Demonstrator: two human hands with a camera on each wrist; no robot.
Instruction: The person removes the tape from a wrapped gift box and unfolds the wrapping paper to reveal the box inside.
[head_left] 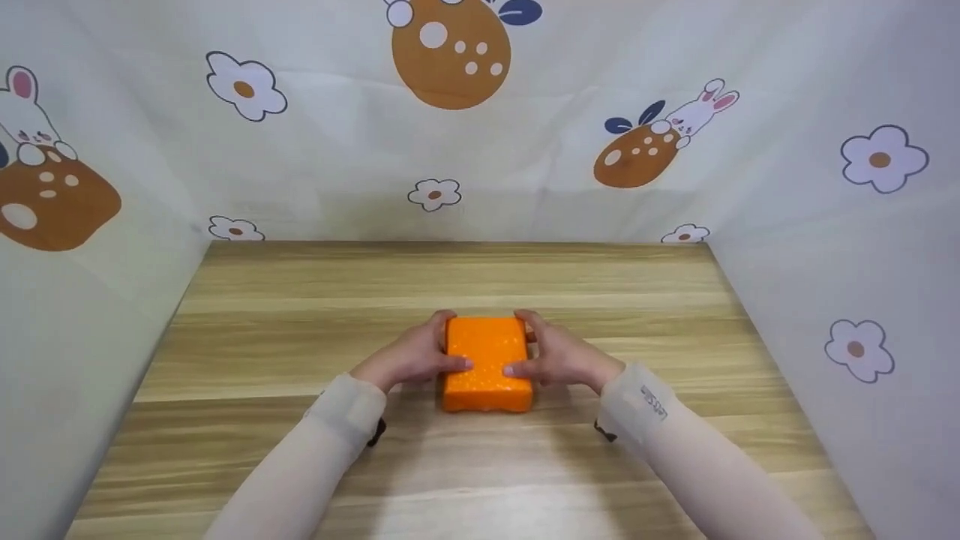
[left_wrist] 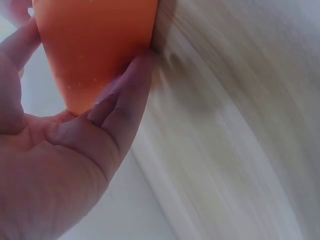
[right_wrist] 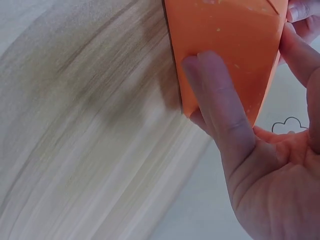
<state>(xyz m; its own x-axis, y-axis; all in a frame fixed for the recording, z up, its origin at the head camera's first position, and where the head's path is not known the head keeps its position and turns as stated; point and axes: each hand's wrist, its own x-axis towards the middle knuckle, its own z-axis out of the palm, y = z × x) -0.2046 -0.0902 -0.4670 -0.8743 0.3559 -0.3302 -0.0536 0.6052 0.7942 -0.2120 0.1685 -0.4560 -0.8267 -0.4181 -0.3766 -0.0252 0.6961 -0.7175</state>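
An orange box (head_left: pixel 487 341), wrapped in glossy paper with small pale specks, is at the middle of the wooden table. My left hand (head_left: pixel 420 352) grips its left side, thumb on the top face and fingers round the far left corner. On the opposite side my right hand (head_left: pixel 559 354) holds it the same way, its thumb pointing in toward the left one. In the left wrist view the fingers lie along the side of the orange box (left_wrist: pixel 95 45). The right wrist view shows fingertips pressed on the side wall of the orange box (right_wrist: pixel 240 60).
The wood-grain table (head_left: pixel 300 277) spreads out on all sides of the box. Pale cloth with flowers and rabbits (head_left: pixel 337 150) hangs along its back, left and right edges. Both forearms wear light sleeves (head_left: pixel 705 450) with bands at the wrists.
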